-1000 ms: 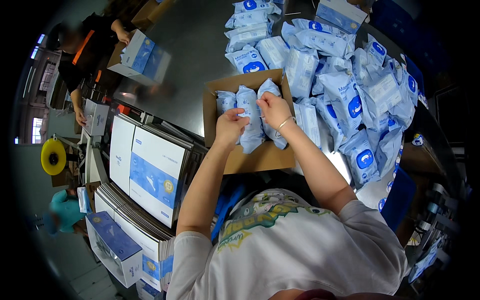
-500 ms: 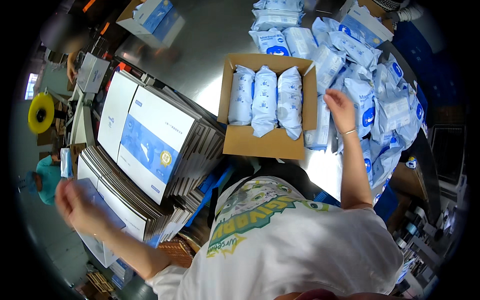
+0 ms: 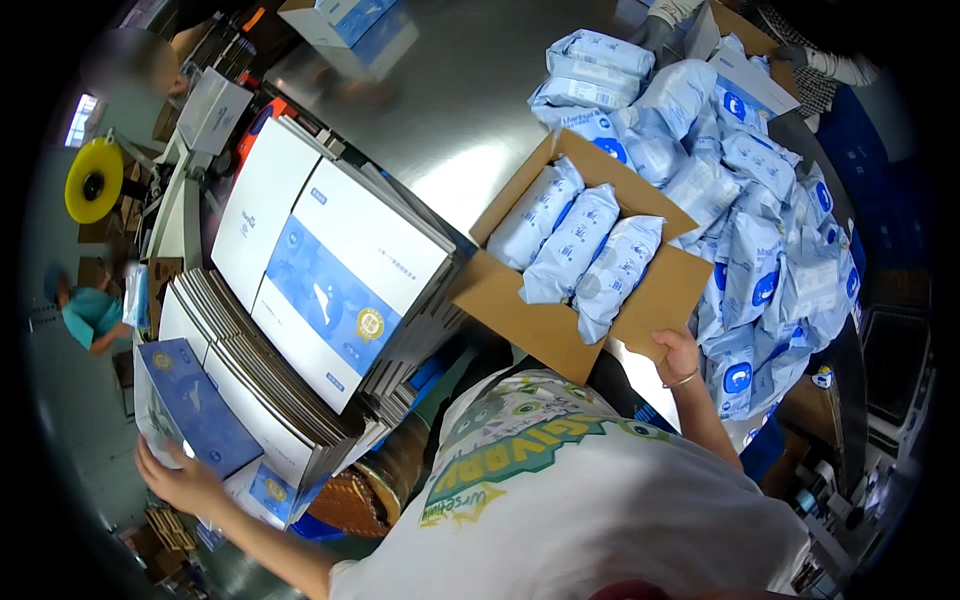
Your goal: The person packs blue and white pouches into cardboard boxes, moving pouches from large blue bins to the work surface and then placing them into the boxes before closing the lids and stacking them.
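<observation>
1. Left hand [image 3: 185, 485], fingers spread, against blue box [image 3: 200, 402].
2. Flat cartons [image 3: 335, 285], stacked.
3. Brown carton [image 3: 530, 325], flaps out, three packs [image 3: 572, 245] inside, at bench [image 3: 440, 95] edge.
4. Right hand [image 3: 680, 357], fingers closed on brown carton's flap.
5. Loose packs [image 3: 752, 262], heaped.

At the right hand [image 3: 679, 355], the carton [image 3: 528, 322] is plain brown, its packets [image 3: 571, 245] pale blue (with darker blue print); at the left hand [image 3: 182, 480], the box [image 3: 205, 405] is blue and white.
</observation>
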The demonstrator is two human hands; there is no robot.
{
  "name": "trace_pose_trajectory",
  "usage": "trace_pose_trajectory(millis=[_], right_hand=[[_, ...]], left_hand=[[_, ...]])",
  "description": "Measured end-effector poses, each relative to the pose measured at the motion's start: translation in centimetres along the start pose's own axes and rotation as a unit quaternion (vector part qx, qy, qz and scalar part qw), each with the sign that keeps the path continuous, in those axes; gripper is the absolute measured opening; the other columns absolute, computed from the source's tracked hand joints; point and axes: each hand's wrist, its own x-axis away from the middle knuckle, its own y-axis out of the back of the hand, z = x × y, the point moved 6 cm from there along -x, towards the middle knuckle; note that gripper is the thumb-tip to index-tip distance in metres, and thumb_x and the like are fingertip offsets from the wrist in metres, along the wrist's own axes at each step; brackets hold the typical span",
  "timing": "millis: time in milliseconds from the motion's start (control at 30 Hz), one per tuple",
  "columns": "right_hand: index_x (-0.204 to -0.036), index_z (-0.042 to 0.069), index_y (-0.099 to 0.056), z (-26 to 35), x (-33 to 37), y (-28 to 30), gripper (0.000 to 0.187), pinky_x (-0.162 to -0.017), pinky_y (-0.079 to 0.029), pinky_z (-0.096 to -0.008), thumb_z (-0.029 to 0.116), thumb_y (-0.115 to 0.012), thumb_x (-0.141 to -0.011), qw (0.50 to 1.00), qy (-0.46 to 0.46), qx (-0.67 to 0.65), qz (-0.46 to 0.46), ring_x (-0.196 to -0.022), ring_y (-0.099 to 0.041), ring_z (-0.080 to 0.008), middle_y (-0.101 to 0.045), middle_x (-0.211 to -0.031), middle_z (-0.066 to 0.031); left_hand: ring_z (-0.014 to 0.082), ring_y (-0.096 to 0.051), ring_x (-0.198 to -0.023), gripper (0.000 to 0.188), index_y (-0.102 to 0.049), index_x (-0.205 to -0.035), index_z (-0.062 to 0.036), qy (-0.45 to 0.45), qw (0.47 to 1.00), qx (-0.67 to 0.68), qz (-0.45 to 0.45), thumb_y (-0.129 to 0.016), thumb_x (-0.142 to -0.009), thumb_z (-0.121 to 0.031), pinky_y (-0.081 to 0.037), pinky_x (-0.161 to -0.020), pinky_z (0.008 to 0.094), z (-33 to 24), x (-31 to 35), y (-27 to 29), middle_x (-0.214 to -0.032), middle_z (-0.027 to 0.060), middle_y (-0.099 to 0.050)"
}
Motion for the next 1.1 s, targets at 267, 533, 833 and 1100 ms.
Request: trace_pose_trajectory(millis=[267, 533, 833, 1100], right_hand=[[-0.112, -0.006, -0.045, 5.3, -2.5, -2.2, 0.045, -0.064, -0.055, -0.0434, 0.004, -0.048, -0.068, 0.996, -0.049, -0.076, -0.027, -0.081, -0.061, -0.0327, -0.057, -0.097, -0.017], [-0.115, -0.004, -0.043, 4.8, -4.5, -1.3, 0.047, -0.067, -0.054, -0.0407, 0.0, -0.049, -0.068, 0.992, -0.002, 0.096, 0.078, -0.081, -0.061, -0.029, -0.056, -0.098, -0.015], [-0.126, 0.003, -0.038, -2.3, -16.2, -21.4, 0.05, -0.082, -0.043, -0.0321, 0.014, -0.06, -0.082, 0.982, 0.004, 0.002, 0.188, -0.102, -0.05, -0.0185, -0.05, -0.116, -0.0077], [-0.124, -0.01, -0.039, -6.3, -10.9, -42.3, 0.072, -0.1, -0.029, -0.0358, 0.051, -0.044, -0.084, 0.659, 0.062, 0.588, 0.465, -0.122, -0.037, -0.0313, -0.036, -0.131, -0.0261]], left_hand=[[0.0227, -0.047, -0.112, 0.063, -0.024, -0.135, -0.006, 0.222, 0.272, 0.579, 0.736, -0.059, -0.084, -0.018, -0.042, -0.089, 0.0328, -33.3, 22.6, -5.7, -0.126, 0.0147, -0.043], [0.0405, -0.007, -0.133, 0.071, -0.031, -0.135, -0.0059, -0.22, 0.558, 0.542, 0.588, -0.06, -0.079, -0.038, -0.012, -0.106, 0.0434, -48.3, 20.5, -3.0, -0.143, 0.0279, -0.006], [0.0331, -0.041, -0.119, 0.048, -0.051, -0.116, -0.0048, -0.117, 0.683, 0.645, 0.322, -0.065, -0.071, -0.011, -0.035, -0.097, 0.0369, -34.7, 9.7, -4.0, -0.126, 0.0182, -0.044], [0.0405, -0.016, -0.13, 0.088, -0.027, -0.127, 0.0151, 0.165, 0.884, 0.151, 0.411, -0.051, -0.078, -0.054, -0.011, -0.103, 0.0552, -16.9, 15.8, -13.6, -0.136, 0.0327, -0.021]])
